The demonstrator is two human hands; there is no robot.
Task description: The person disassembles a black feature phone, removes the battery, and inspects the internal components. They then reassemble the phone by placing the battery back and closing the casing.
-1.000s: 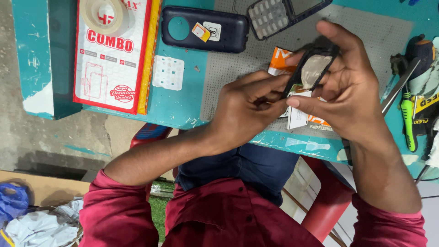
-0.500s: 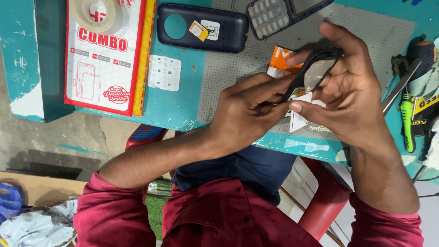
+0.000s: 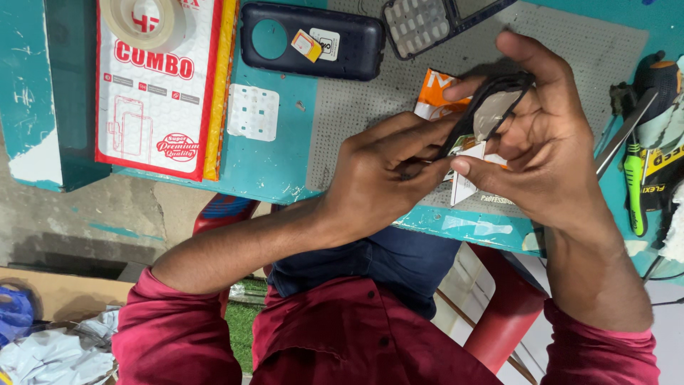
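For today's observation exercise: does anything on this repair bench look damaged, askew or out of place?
The teal table has chipped, worn paint along its front edge. A dark phone back cover lies detached beside a loose keypad. Both hands grip a black frame.

Workbench is a teal-painted table (image 3: pixel 271 167) with chipped, worn edges; a grey perforated mat (image 3: pixel 570 43) covers its right part; below it there's bare grey concrete floor (image 3: pixel 92 221), kinda stained; a red plastic chair (image 3: pixel 509 314) sits under the table; cardboard box (image 3: pixel 64 292) bottom left; lighting's flat and even.
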